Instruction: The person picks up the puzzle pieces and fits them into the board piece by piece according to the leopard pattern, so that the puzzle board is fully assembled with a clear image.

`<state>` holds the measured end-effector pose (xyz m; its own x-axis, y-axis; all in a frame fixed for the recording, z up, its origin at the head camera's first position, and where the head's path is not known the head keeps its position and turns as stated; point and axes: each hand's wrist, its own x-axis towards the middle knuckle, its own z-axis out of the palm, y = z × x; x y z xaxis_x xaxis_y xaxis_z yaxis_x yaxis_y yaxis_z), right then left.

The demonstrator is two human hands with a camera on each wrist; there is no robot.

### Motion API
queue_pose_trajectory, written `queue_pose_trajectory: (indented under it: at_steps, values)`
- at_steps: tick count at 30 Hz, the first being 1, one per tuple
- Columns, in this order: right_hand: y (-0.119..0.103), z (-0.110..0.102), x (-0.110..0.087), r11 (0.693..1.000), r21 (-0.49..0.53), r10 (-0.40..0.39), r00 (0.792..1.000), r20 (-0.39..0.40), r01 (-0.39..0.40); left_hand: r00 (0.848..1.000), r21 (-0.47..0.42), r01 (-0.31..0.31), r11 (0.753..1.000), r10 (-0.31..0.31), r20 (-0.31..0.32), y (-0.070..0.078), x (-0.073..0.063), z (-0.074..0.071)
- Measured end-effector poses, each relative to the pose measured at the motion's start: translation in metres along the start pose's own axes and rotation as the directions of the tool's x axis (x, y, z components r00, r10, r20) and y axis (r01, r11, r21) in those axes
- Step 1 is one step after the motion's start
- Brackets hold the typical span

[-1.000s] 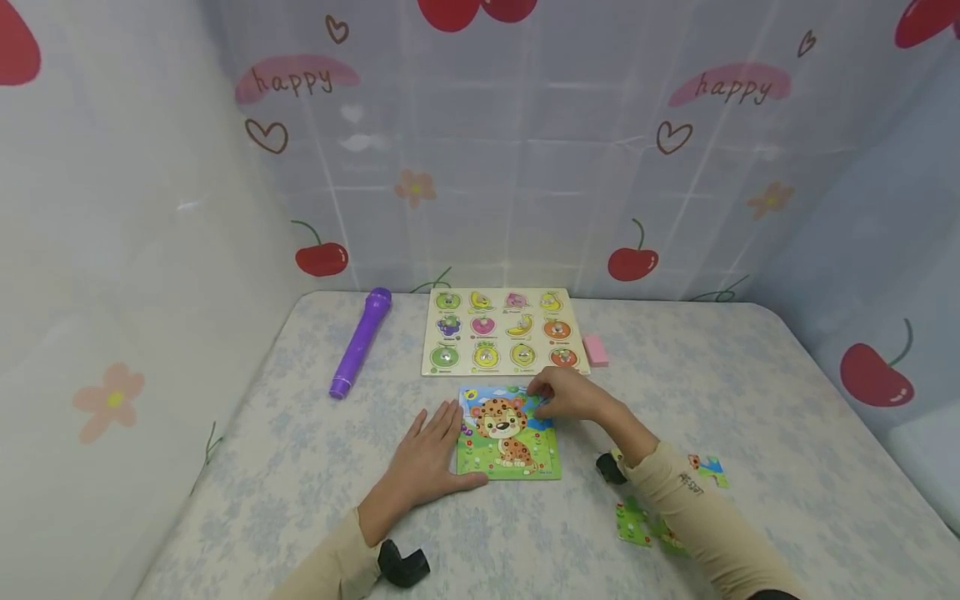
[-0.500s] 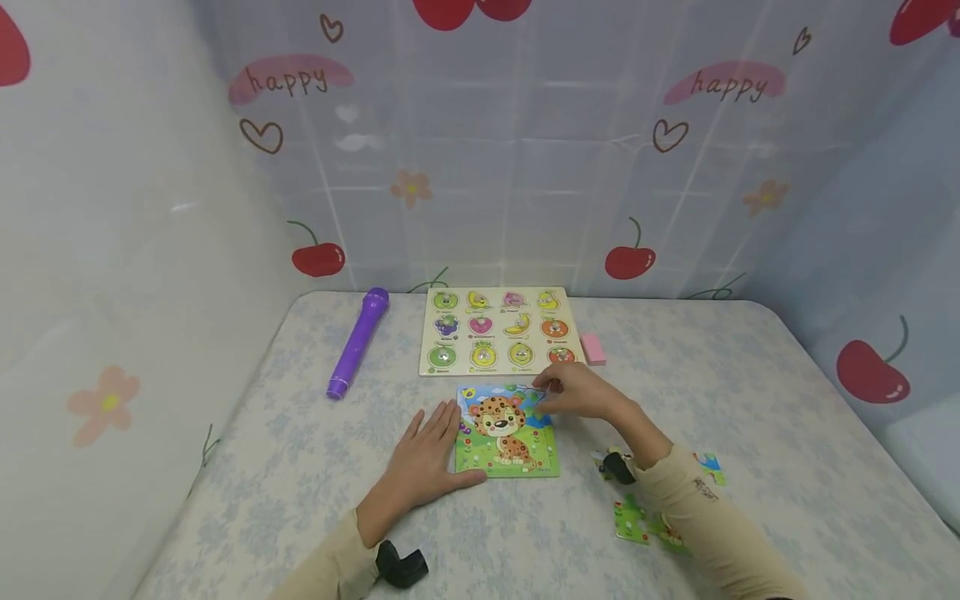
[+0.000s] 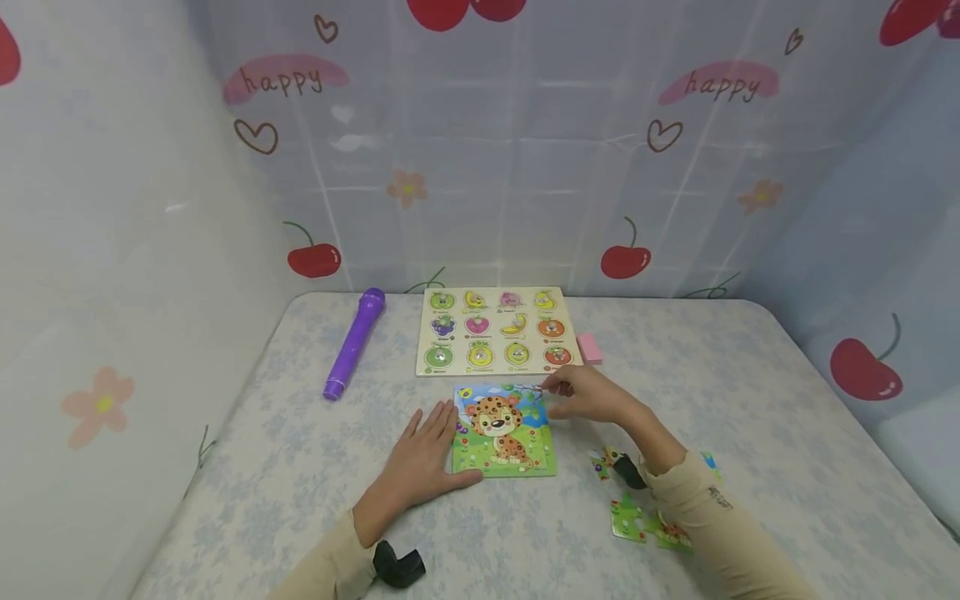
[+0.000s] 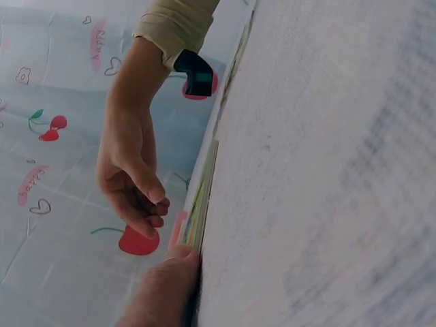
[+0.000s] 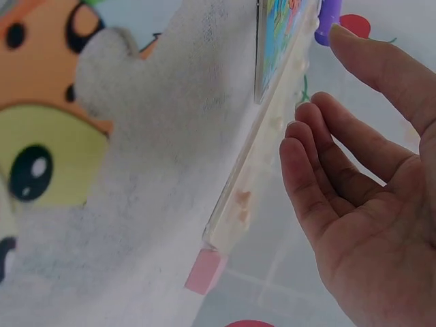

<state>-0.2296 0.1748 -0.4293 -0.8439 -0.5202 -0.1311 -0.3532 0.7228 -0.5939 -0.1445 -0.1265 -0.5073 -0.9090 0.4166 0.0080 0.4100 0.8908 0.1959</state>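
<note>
A square jigsaw puzzle with a spotted leopard cub lies on the table in the head view. My left hand rests flat along its left side, thumb at the near left corner. In the left wrist view that thumb touches the puzzle's edge. My right hand hovers just off the upper right corner, its fingers loosely bent. Nothing sits between thumb and fingers of the right hand in the right wrist view. A loose jigsaw piece with an eye printed on it looms close there.
Several loose jigsaw pieces lie to the right, some partly under the right sleeve. Behind the puzzle are a wooden fruit peg board and a pink block. A purple microphone lies at the back left.
My right hand has drawn back slightly to the right from the puzzle's upper corner, uncovering more of it. My left hand stays in place.
</note>
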Motion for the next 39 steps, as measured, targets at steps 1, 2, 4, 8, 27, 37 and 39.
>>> queue_pose_trajectory:
  at_steps: [1,2,4,8,27,37,39]
  values:
    - [0.000,-0.001,-0.002,1.000,0.000,-0.001,1.000,0.000,0.001,1.000,0.004,-0.003,1.000,0.003,0.000,0.000,0.000,0.000]
    - [0.000,-0.001,-0.004,1.000,0.002,-0.003,1.000,0.003,0.003,1.000,0.005,-0.005,1.000,0.005,-0.001,0.000,0.000,0.000]
    - [0.000,-0.003,-0.009,1.000,-0.005,-0.011,1.000,0.004,0.011,1.000,0.007,-0.010,1.000,0.010,0.000,0.000,-0.001,-0.001]
    - [0.002,-0.005,-0.021,1.000,-0.010,-0.004,1.000,0.014,0.004,1.000,0.010,-0.017,1.000,0.017,-0.001,0.000,-0.001,-0.002]
    - [0.036,-0.005,-0.076,0.993,-0.026,0.116,0.986,0.116,-0.114,1.000,-0.007,-0.013,1.000,0.013,0.006,0.002,-0.003,-0.005]
    - [0.051,-0.006,-0.095,0.999,0.000,0.053,0.988,0.146,-0.054,1.000,-0.013,-0.007,1.000,0.007,0.002,0.001,-0.003,-0.003]
    - [0.051,-0.005,-0.096,0.998,-0.021,0.056,0.989,0.138,-0.053,1.000,-0.014,-0.008,1.000,0.008,-0.003,0.000,-0.002,-0.002]
